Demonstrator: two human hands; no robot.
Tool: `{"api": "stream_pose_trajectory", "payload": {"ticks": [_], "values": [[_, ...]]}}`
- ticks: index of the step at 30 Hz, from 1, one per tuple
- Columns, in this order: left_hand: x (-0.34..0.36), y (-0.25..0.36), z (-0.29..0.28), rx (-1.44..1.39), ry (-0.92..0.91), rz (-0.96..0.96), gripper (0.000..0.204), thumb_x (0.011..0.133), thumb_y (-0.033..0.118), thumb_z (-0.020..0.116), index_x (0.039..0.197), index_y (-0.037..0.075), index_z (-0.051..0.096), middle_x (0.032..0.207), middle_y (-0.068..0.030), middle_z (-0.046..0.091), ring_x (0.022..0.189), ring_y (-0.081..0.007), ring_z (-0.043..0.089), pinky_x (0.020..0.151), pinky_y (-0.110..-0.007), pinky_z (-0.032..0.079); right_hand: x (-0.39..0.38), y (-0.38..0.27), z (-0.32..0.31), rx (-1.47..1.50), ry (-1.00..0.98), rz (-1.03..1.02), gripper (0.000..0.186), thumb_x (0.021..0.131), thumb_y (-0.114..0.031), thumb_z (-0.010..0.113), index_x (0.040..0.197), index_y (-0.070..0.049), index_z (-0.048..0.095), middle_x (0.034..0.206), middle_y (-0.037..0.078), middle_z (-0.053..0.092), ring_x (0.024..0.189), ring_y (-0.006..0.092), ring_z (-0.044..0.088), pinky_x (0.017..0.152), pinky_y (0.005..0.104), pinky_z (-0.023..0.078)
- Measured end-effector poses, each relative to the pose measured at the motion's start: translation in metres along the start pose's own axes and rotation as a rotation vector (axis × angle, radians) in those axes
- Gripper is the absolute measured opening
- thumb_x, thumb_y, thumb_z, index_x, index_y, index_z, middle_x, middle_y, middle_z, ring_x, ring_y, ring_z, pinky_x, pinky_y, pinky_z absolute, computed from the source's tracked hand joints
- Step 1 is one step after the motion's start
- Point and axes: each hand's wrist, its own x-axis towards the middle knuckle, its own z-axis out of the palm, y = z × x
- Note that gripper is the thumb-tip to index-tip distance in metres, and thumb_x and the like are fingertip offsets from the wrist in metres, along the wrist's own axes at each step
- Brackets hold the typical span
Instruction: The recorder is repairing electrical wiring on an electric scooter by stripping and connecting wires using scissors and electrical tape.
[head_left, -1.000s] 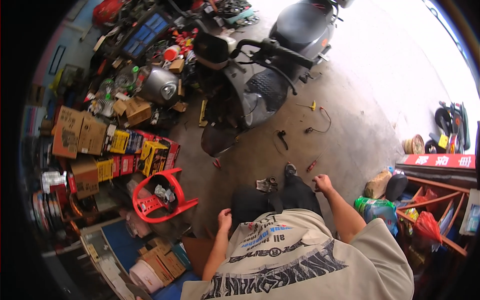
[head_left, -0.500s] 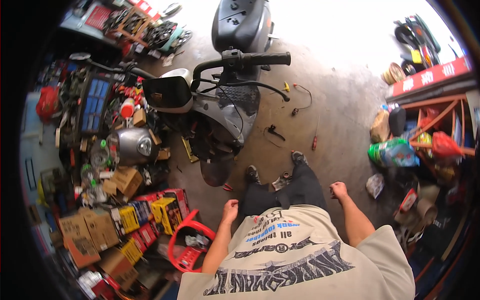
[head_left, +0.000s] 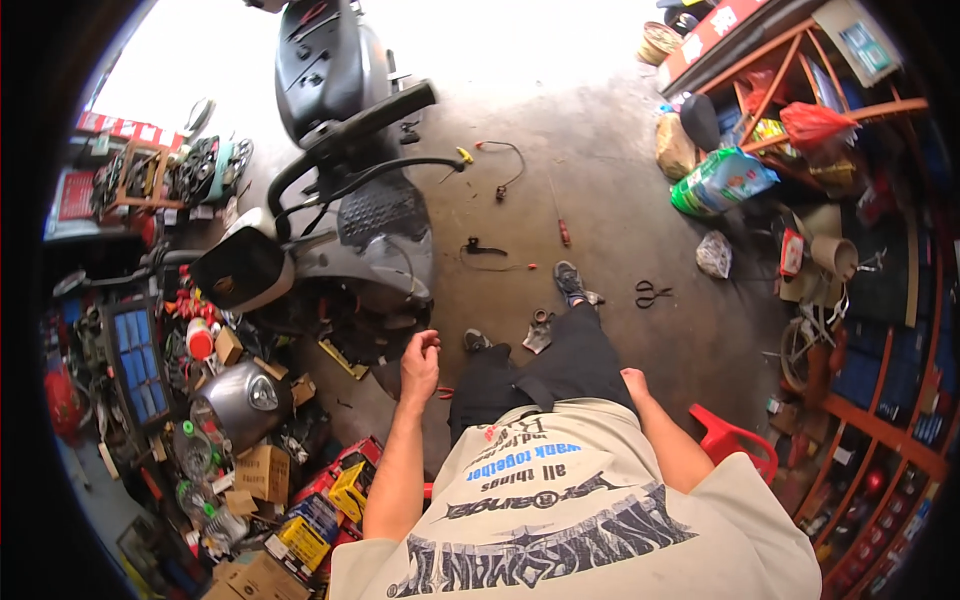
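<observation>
My left hand (head_left: 420,365) hangs in front of my left thigh, its fingers loosely curled and a little apart, with nothing seen in them. It is nearest to the front of a grey and black scooter (head_left: 340,260), whose grip (head_left: 385,110) and lever stand ahead on the left. Beside my right thigh is my right hand (head_left: 633,381), with its fingers mostly out of sight. On the concrete floor lie a red-handled screwdriver (head_left: 564,234), a black lever with a thin cable (head_left: 487,248), a wire with a connector (head_left: 518,165) and black-handled scissors (head_left: 651,294).
Boxes (head_left: 263,472), bottles and a silver headlight cowl (head_left: 238,402) crowd the left side. A red plastic stool (head_left: 735,440) stands behind my right arm. Orange shelving (head_left: 880,440) and a green and white bag (head_left: 722,182) line the right. Small parts (head_left: 540,332) lie by my feet.
My view has turned right, so the scooter sits further left and the scissors and right-hand shelving show. My left hand has swung forward; my right has drawn back beside my thigh. My feet have shifted.
</observation>
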Motion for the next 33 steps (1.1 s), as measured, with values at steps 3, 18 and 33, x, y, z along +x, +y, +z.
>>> {"api": "stream_pose_trajectory", "payload": {"ticks": [3, 18, 33], "values": [[0.020, 0.043, 0.012, 0.066, 0.097, 0.109, 0.027, 0.089, -0.002, 0.047, 0.114, 0.001, 0.057, 0.099, -0.0115, 0.063, 0.084, -0.0187, 0.064, 0.077, -0.031, 0.052, 0.010, 0.005, -0.005, -0.053, 0.014, 0.041, 0.030, 0.078, -0.029, 0.063, 0.091, -0.004, 0.072, 0.093, 0.018, 0.069, 0.091, 0.0321, 0.067, 0.081, 0.0389, 0.051], [0.100, 0.063, 0.037, 0.280, 0.283, -0.195, 0.058, 0.084, 0.003, 0.049, 0.140, -0.005, 0.034, 0.129, -0.0266, 0.051, 0.066, -0.0214, 0.068, 0.067, -0.031, 0.055, 0.122, -0.028, -0.103, 0.047, -0.130, 0.022, 0.021, 0.082, -0.019, 0.059, 0.089, -0.004, 0.071, 0.088, 0.016, 0.070, 0.086, 0.0279, 0.067, 0.079, 0.0381, 0.051], [0.145, -0.047, 0.120, -0.038, -0.010, -0.255, 0.024, 0.092, 0.007, 0.056, 0.114, -0.001, 0.060, 0.091, -0.0051, 0.064, 0.067, -0.0084, 0.057, 0.063, -0.022, 0.048, 0.324, -0.193, 0.003, 0.012, -0.122, -0.394, 0.023, 0.084, -0.023, 0.053, 0.091, -0.006, 0.066, 0.093, 0.018, 0.067, 0.093, 0.0358, 0.064, 0.081, 0.0433, 0.049]]}}
